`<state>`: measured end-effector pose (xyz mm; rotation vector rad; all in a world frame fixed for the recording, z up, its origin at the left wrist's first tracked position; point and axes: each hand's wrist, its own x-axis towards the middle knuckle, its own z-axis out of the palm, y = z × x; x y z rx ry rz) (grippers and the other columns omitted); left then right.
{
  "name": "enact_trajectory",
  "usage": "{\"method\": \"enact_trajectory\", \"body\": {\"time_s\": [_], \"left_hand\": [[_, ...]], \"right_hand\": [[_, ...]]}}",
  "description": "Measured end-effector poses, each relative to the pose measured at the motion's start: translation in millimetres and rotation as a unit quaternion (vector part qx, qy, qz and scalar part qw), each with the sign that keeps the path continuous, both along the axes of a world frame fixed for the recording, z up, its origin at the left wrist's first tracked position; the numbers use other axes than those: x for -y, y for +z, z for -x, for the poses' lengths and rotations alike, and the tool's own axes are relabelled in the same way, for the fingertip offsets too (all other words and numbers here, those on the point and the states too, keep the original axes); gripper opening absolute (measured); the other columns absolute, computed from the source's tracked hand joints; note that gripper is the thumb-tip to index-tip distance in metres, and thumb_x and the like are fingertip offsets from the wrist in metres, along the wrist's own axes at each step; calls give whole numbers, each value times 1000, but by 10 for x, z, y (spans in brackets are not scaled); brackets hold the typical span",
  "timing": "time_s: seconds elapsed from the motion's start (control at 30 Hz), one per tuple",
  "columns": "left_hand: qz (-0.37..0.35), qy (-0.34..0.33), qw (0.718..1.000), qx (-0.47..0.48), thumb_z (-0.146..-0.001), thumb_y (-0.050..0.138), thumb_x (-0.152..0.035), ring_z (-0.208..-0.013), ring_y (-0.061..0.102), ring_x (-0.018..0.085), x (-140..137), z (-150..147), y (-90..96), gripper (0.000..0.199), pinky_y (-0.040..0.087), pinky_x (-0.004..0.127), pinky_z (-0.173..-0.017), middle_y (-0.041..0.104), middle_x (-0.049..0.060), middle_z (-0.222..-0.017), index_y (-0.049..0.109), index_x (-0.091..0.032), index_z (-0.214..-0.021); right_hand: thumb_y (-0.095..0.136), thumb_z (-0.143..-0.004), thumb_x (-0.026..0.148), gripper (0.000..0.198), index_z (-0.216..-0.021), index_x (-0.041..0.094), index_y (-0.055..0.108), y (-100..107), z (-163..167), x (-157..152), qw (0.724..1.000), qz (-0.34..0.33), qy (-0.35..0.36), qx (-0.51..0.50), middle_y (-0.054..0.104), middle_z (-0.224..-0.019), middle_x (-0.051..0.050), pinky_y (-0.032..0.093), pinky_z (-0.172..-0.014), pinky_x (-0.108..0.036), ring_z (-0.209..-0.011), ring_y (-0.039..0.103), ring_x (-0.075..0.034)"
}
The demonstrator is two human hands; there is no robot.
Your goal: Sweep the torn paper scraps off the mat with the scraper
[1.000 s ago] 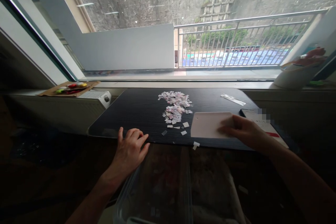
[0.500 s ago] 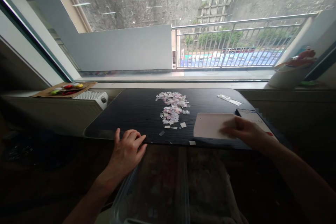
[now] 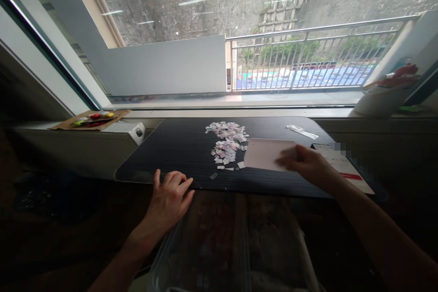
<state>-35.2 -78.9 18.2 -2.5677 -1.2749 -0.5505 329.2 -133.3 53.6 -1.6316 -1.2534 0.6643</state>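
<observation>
My right hand (image 3: 310, 162) pinches the right end of a pale pinkish flat card (image 3: 267, 155), whose rounded corners and tiny hole show. Its fingertips are smeared by motion. The card's left edge meets a white paper scrap beside the lower part of a heap of small cut paper pieces (image 3: 227, 134). At the table's front edge rests my left hand (image 3: 173, 191), its fingers bent but apart, with nothing in it. A few loose scraps, one of them a greyish piece (image 3: 213, 176), lie between that hand and the heap on the black table (image 3: 164, 146).
A clear plastic bin (image 3: 205, 246) stands below the table's front edge. On the right lie a booklet with a red stripe (image 3: 352, 176) and a narrow clear-wrapped strip (image 3: 303, 131). A white radiator (image 3: 128, 130) is at left, a white pot (image 3: 372, 100) on the sill.
My right hand has moved the card left and away from me, toward the heap. A white scrap at the table's front edge is no longer seen there. My left hand stays in place.
</observation>
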Motion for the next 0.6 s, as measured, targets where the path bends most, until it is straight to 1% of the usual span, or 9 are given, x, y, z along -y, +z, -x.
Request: {"method": "enact_trajectory", "body": {"time_s": [0.1,0.2,0.23,0.27,0.37,0.43,0.53,0.6], "left_hand": [[0,0,1000,-1,-85,51,-23,-101,58,27,11,2,-2,26,25,70,-104,67,8,-96,70,-20,-103],[0,-4,1000,-1,-85,52,-23,-101,59,28,21,0,1,27,25,71,-104,66,9,-96,70,-19,-104],[0,-6,1000,0,-85,52,-23,-101,59,28,22,-2,2,27,25,71,-104,66,9,-96,70,-18,-104],[0,-6,1000,0,-85,52,-23,-101,59,28,23,-3,4,27,25,71,-104,66,9,-96,70,-18,-104],[3,-2,1000,2,-85,52,-23,-101,59,28,21,-6,7,27,25,71,-104,67,9,-96,70,-18,-104],[4,-2,1000,1,-85,51,-23,-101,59,28,20,-6,9,27,25,71,-104,67,9,-96,70,-18,-103],[5,-3,1000,-1,-85,51,-24,-100,59,28,20,-4,17,28,25,70,-104,67,9,-96,70,-19,-104],[5,-3,1000,0,-85,50,-24,-100,59,27,20,-2,24,28,24,70,-105,67,9,-96,70,-20,-103]], "right_hand": [[72,-58,44,29,-75,21,64,57,82,-85,999,4,-16,43,69,-66,-2,52,-61,-32,-64,65,-20],[71,-60,43,25,-74,23,66,68,-37,59,992,33,-47,109,67,-62,0,48,-55,-30,-59,62,-19],[72,-60,44,26,-74,23,67,64,-104,133,992,55,-46,107,68,-62,0,47,-52,-30,-58,62,-19],[72,-60,46,28,-77,23,67,57,-169,203,994,62,-42,83,70,-66,-1,47,-52,-30,-59,63,-20],[73,-61,48,33,-84,24,67,28,-302,323,998,60,-38,-2,74,-76,-2,50,-56,-30,-67,66,-21],[74,-60,46,33,-83,24,67,4,-317,315,998,56,-39,-11,74,-76,-1,51,-59,-30,-69,67,-21],[75,-59,42,29,-79,23,68,-36,-270,263,997,71,-34,-1,73,-73,-1,52,-60,-30,-69,67,-21],[76,-59,39,28,-80,23,68,-69,-237,264,996,80,-18,-33,75,-78,-2,54,-64,-30,-75,69,-22]]}}
